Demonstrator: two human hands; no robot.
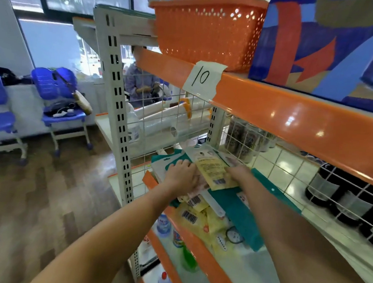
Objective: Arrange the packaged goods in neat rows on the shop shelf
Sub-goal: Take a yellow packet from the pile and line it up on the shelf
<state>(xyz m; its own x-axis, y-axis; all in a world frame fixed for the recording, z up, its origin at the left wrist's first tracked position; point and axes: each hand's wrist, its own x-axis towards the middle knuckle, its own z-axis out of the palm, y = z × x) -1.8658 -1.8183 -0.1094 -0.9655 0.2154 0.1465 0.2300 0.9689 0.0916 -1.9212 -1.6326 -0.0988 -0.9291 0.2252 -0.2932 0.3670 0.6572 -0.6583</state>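
A loose pile of flat packets lies on the white shelf point(257, 276) behind its orange front lip. My left hand point(184, 175) rests palm down on white and teal packets point(164, 162) at the pile's left end. My right hand point(237, 173) holds a yellow packet with a barcode point(214, 172) by its right edge, over the pile. Several more yellow barcoded packets point(200, 219) lie nearer me, partly under a long teal packet point(240, 215). Whether my right fingers curl under the yellow packet is hidden.
A wire grid point(290, 164) backs the shelf, with dark cans point(245, 138) and black items point(340, 196) behind it. Above sit an orange basket point(208, 30) and a blue box point(333, 43). Bottles point(164, 225) stand on lower shelves. Blue chairs point(58, 101) and a person point(141, 85) are beyond.
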